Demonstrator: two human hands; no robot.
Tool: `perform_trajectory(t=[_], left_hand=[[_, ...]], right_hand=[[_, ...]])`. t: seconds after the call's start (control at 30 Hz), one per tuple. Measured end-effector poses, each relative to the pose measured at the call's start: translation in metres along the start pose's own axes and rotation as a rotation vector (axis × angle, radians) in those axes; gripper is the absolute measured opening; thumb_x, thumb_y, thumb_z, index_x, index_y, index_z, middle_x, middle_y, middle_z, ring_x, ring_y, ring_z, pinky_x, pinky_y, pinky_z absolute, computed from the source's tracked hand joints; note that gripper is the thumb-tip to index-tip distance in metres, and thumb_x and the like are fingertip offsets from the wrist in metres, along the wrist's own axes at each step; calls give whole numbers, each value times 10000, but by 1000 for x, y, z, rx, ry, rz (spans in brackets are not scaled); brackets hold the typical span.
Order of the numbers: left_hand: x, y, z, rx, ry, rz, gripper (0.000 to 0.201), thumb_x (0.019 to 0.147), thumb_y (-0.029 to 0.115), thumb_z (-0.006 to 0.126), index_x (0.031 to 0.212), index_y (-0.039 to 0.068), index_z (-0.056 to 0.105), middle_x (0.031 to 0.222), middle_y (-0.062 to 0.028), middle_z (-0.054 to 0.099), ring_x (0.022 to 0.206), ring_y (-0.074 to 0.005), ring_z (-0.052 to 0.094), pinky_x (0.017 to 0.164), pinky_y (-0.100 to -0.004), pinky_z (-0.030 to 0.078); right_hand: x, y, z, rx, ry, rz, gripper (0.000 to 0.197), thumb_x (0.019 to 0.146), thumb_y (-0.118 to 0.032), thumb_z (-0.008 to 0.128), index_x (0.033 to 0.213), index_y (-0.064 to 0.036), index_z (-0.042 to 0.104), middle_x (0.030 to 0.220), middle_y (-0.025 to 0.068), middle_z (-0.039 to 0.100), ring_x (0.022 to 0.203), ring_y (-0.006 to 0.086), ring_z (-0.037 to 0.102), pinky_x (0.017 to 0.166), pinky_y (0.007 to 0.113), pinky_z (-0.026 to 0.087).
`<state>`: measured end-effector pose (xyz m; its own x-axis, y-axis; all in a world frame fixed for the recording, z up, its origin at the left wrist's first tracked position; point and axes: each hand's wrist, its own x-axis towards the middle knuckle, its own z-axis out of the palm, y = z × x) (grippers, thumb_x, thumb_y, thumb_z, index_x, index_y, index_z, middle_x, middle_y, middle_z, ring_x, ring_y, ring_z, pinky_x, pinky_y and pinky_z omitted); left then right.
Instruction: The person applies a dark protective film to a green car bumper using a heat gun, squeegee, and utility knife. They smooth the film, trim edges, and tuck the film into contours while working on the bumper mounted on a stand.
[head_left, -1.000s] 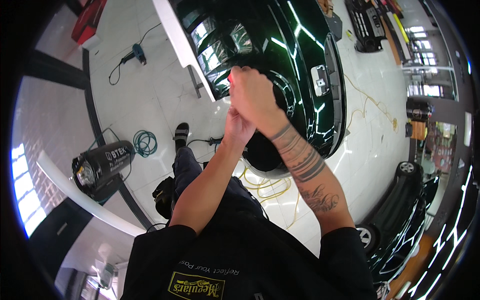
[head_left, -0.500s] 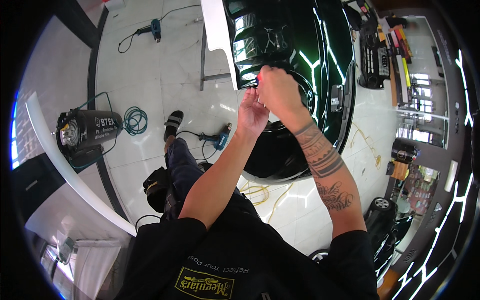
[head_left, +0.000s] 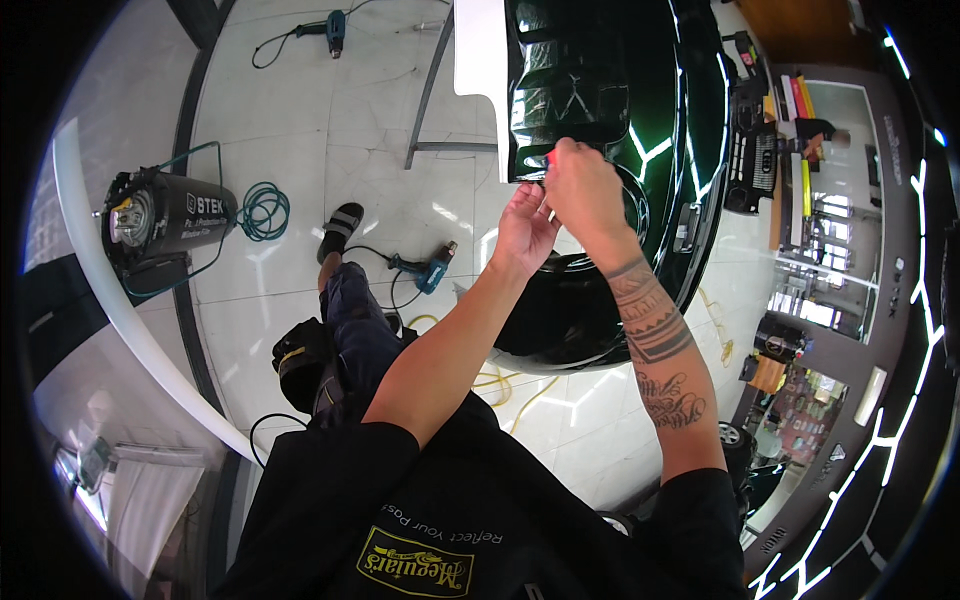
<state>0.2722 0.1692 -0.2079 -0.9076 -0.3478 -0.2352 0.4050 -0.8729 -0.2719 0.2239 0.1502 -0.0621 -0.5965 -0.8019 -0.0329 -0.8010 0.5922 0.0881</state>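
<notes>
A glossy dark green car bumper [head_left: 655,90] with a ribbed black lower section stands in front of me, a white strip [head_left: 480,60] along its left side. At the near corner of the ribbed section, my right hand [head_left: 590,200] is closed around a small red-tipped tool [head_left: 551,158], mostly hidden by the fingers. Just below and left of it, my left hand [head_left: 525,228] is palm-up, its fingertips pinched together at the bumper's edge. What lies between those fingertips is too small to make out. The two hands nearly touch.
Two teal heat guns [head_left: 432,270] with black cords lie on the tiled floor at left. A grey metal stand [head_left: 425,110] is beside the bumper. A black cylindrical tank [head_left: 170,220] with a coiled teal hose [head_left: 263,212] sits farther left. Yellow cord [head_left: 495,385] trails underneath.
The view has shifted, so the bumper and both hands appear slightly farther right. Both hands stay at the same corner in nearly the same pose.
</notes>
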Motion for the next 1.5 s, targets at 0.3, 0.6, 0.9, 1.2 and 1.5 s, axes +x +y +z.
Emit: perform_trajectory(t=[0.3,0.6,0.9,1.2,1.5], left_hand=[[-8,7,-4,-17,90,-66,239,986,113,467,1220,81,505,1199,-76,582,1049,-202,603,865,-338,526],[-17,37,-7,97,142,2,233,959,47,497,1190,74,480,1164,-91,588,1084,-214,575,875,-345,481],[-10,26,3,9,41,-116,93,964,61,516,1025,101,574,1025,-23,607,1019,-161,583,849,-324,488],[-5,14,4,30,35,-60,58,948,114,579,1002,105,559,946,6,601,938,-138,591,787,-280,508],[4,13,-17,-14,-72,-30,99,936,110,597,1030,106,566,952,-4,610,914,-158,608,741,-293,522]], right_hand=[[10,-8,26,155,-194,-103,137,785,-111,608,833,16,589,827,219,640,760,417,644,672,468,533],[2,-7,-1,7,-56,94,158,814,-122,623,910,-5,580,851,234,648,768,394,654,686,486,521],[1,25,-32,497,-153,300,232,813,-175,663,945,15,648,753,172,677,688,255,680,654,346,523],[-10,56,-32,567,-9,236,262,846,-220,693,911,20,611,762,79,655,671,134,614,653,278,486],[-15,68,-31,955,-25,349,272,855,-215,701,980,10,613,835,48,669,711,95,629,675,241,513]])
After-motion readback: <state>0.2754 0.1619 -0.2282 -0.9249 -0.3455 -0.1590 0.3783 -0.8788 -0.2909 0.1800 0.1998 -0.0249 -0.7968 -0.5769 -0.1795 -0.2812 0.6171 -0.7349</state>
